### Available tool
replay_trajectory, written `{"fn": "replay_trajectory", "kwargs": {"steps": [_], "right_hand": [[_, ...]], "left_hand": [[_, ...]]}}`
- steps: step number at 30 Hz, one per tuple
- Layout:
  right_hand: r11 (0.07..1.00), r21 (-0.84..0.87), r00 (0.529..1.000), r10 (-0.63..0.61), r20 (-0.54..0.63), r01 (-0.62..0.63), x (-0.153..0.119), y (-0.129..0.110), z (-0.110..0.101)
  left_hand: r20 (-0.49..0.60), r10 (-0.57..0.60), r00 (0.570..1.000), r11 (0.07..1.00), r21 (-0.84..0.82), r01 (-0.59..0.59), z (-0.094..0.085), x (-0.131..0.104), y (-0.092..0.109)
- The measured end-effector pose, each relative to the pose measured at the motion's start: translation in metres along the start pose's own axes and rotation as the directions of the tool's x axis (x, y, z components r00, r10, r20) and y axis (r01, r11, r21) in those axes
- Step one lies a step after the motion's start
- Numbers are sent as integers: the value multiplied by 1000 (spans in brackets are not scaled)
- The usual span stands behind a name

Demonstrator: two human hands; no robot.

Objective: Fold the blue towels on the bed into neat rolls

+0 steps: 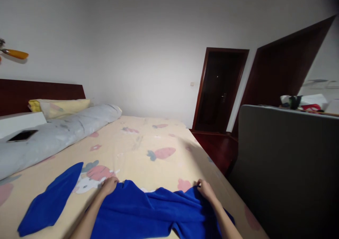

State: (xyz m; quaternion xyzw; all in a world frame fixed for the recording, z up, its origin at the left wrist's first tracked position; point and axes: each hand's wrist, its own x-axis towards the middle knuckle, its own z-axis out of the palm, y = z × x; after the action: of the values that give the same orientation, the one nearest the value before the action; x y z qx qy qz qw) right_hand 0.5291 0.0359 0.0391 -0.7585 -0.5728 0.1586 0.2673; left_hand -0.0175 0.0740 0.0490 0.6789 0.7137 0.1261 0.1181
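A blue garment (159,210) lies spread and wrinkled on the patterned bed sheet (137,140) at the bottom of the view. My left hand (110,185) pinches its upper left corner. On the other side, my right hand (205,189) is closed on its upper right corner. Between my hands the cloth's top edge sags in folds, and its lower part runs out of view. Apart from it, a second blue cloth piece (53,200) rests on the sheet to the left; whether the two are joined is hidden.
A rolled grey quilt (79,124) lies across the bed's left side, with a phone (23,135) on it and a yellow pillow (63,107) behind. A dark grey panel (286,168) stands right of the bed. Further back is a dark door (218,90).
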Motion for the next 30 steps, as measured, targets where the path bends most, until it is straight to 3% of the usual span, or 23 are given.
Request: {"fn": "replay_trajectory", "kwargs": {"steps": [8,14,21,26,30], "right_hand": [[974,163,986,144,79,-155,16,-5,-5],[869,440,974,188,128,-226,17,3,-17],[752,633,974,226,10,-181,24,22,-37],[759,636,971,231,-64,-138,37,31,-41],[761,645,970,208,-128,-78,46,39,-37]], "left_hand": [[36,38,999,988,-150,-32,-2,-4,-4],[-4,-58,998,945,-323,54,-11,5,-10],[33,-287,957,754,-608,247,-32,12,-26],[90,-342,936,582,-761,286,-40,14,-25],[93,-353,931,511,-815,275,-42,19,-24]]}}
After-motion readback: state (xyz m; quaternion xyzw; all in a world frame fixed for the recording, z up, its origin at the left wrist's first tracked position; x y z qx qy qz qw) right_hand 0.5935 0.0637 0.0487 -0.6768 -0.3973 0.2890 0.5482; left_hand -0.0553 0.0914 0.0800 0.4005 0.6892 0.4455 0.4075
